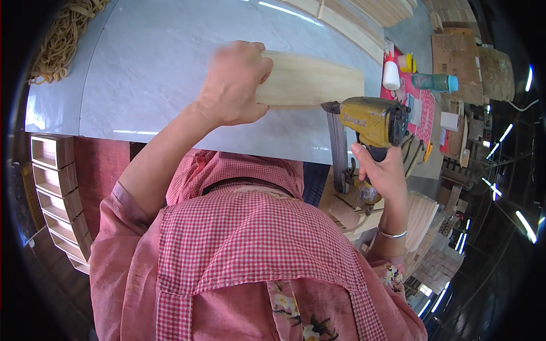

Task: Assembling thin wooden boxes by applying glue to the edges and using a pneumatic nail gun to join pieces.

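A pale wooden piece (315, 79), long and smooth, lies on the grey marbled tabletop (153, 62). My left hand (236, 85) is closed around its left end, thumb at the near side and fingers over the far side. In my right hand (387, 173) is a yellow and black nail gun (367, 119), gripped by its handle. The gun's nose is at the near edge of the wooden piece, toward its right end; whether they touch I cannot tell. Its long dark magazine slants down past the table's front edge.
A heap of tan bands (62, 40) lies at the far left. Wooden boxes (54, 182) are stacked below the table's left side. To the right stand a white squeeze bottle (391, 75), a yellow tub (406, 62) and a teal bottle (435, 82). Long wooden strips (347, 28) lie at the back.
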{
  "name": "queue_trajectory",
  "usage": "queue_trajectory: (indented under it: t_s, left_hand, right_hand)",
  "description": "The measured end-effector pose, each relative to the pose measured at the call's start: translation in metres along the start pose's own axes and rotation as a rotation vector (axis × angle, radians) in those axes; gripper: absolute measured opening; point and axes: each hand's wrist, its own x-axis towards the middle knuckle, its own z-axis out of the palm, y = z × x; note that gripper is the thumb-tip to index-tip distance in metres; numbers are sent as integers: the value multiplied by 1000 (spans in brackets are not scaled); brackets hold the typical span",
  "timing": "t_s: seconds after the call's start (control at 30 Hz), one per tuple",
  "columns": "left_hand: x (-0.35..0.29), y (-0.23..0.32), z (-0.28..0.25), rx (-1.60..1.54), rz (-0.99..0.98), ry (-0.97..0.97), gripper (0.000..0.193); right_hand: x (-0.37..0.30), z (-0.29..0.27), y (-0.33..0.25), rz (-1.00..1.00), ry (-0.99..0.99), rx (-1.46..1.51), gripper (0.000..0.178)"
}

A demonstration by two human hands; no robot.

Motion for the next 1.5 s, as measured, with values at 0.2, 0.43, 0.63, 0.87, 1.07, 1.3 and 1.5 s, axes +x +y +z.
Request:
queue_trajectory:
  t_s: [0.2,0.43,0.63,0.87,1.07,1.3,1.5]
  left_hand:
    - [-2,-4,0,-33,-8,-10,38]
    - [-16,-35,-6,-250,98,-39,45]
    - [-21,-45,-7,-501,50,-102,51]
    - [-26,-48,7,-533,109,29,56]
    - [-27,-49,12,-551,118,81,60]
    - [-29,-49,16,-540,100,95,60]
    - [-28,-48,15,-571,99,103,58]
  right_hand:
    - [4,-6,-7,-7,-15,-100,18]
    - [-10,8,-22,-85,74,-95,19]
    - [-22,44,-33,-196,-37,-55,23]
    - [-24,75,-44,-274,-111,12,28]
    - [-22,81,-47,-205,-125,-16,30]
    - [-23,80,-56,-172,-142,-73,28]
    - [-21,81,-57,-266,-148,-98,22]
